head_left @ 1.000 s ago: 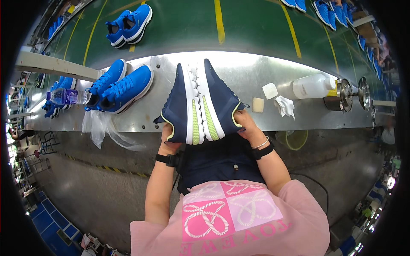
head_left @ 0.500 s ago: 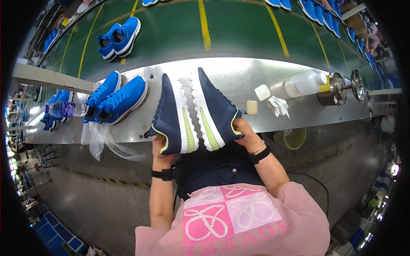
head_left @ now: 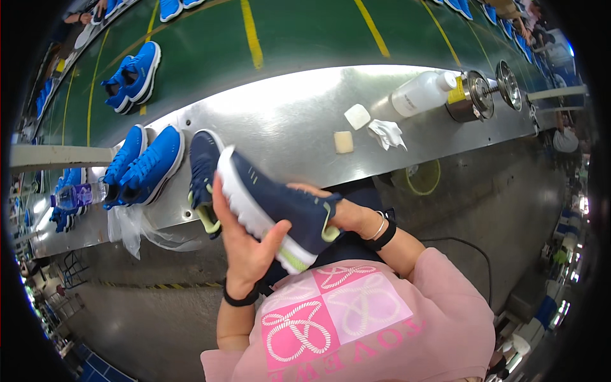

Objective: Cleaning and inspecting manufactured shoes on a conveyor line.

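A navy shoe [head_left: 280,194] with a white sole and lime lining is tilted above the table's front edge. My right hand [head_left: 340,213] grips it near the heel, its fingers partly hidden behind the upper. Against the sole lies my left hand [head_left: 247,249], its fingers stretched out and the thumb spread apart. The matching navy shoe [head_left: 202,167] rests at the front edge of the metal table [head_left: 273,105], just left of the held one and partly hidden by my left fingers.
Blue shoes [head_left: 149,167] stand at the left beside a lying bottle [head_left: 79,196] and a plastic bag [head_left: 137,226]. A sponge block [head_left: 344,142], white cloth [head_left: 387,134], white bottle [head_left: 423,94] and metal pot [head_left: 470,97] are at the right. Beyond runs a green conveyor [head_left: 203,57] carrying blue shoes.
The left navy shoe has been set down on the table and let go by my left hand, which has moved to the other shoe's sole. My right hand has brought that shoe leftward, tilting it.
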The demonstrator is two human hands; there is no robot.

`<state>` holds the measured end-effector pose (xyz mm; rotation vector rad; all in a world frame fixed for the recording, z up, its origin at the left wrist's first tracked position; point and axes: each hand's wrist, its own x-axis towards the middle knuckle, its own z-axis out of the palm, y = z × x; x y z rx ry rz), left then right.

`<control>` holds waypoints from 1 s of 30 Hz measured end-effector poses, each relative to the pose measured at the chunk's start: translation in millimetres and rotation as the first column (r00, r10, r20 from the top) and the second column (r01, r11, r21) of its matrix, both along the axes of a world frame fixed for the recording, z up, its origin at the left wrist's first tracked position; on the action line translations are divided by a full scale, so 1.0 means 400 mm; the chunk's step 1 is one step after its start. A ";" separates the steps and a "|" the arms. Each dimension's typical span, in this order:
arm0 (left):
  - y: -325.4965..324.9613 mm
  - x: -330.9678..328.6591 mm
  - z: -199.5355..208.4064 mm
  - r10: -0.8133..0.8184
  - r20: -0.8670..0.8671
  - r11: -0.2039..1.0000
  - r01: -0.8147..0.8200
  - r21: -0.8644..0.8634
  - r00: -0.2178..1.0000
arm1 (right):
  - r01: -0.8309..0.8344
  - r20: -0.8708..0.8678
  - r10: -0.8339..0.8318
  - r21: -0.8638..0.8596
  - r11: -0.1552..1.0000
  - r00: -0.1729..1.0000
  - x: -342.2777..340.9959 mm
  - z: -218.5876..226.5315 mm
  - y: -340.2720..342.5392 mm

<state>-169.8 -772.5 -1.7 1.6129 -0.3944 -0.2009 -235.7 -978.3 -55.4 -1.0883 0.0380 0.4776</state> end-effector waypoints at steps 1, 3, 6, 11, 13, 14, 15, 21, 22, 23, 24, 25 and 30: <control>-0.022 -0.017 -0.023 0.001 -0.100 0.996 -0.010 -0.092 0.995 | 0.006 0.000 -0.006 0.039 0.999 1.000 0.001 -0.002 0.003; -0.044 -0.017 -0.038 -0.025 -0.192 0.991 -0.001 -0.137 0.981 | -0.080 0.098 0.104 -0.222 0.972 0.990 -0.022 -0.012 -0.035; -0.058 -0.013 -0.064 -0.085 -0.359 0.993 0.050 -0.105 0.930 | -0.032 0.132 0.200 -0.755 0.655 0.971 -0.032 0.040 -0.132; -0.097 -0.028 -0.128 -0.126 -0.355 0.982 0.167 0.087 0.926 | 0.587 0.583 -0.222 -0.808 -0.053 0.782 -0.041 -0.013 -0.281; -0.114 -0.019 -0.139 -0.132 -0.266 0.953 0.196 0.232 0.955 | 0.653 0.692 -0.010 -0.686 -0.321 0.722 -0.014 -0.013 -0.319; -0.115 -0.016 -0.155 -0.172 -0.211 0.934 0.228 0.274 0.962 | 0.651 0.690 -0.017 -0.690 -0.317 0.723 -0.007 -0.027 -0.331; -0.119 -0.014 -0.155 -0.173 -0.214 0.932 0.230 0.280 0.961 | 0.650 0.682 0.008 -0.693 -0.313 0.731 -0.002 -0.046 -0.342; -0.139 0.003 -0.132 -0.219 -0.291 0.840 0.332 0.429 0.931 | 0.591 0.583 -0.283 -0.804 -0.063 0.762 0.017 -0.104 -0.350; -0.141 0.005 -0.131 -0.212 -0.294 0.839 0.328 0.434 0.932 | 0.575 0.538 -0.345 -0.818 0.006 0.769 0.023 -0.091 -0.340; -0.142 0.006 -0.130 -0.222 -0.279 0.818 0.334 0.468 0.934 | 0.573 0.534 -0.345 -0.819 0.015 0.772 0.032 -0.074 -0.323; -0.143 0.005 -0.129 -0.233 -0.266 0.796 0.341 0.500 0.935 | 0.617 0.557 -0.346 -0.782 0.087 0.755 0.042 -0.053 -0.294; -0.144 0.006 -0.128 -0.231 -0.272 0.794 0.342 0.502 0.934 | 0.656 0.579 -0.352 -0.738 0.155 0.735 0.051 -0.036 -0.263; -0.146 0.012 -0.114 -0.232 -0.275 0.754 0.351 0.555 0.933 | 0.590 0.491 -0.330 -0.626 0.510 0.806 0.113 0.004 -0.098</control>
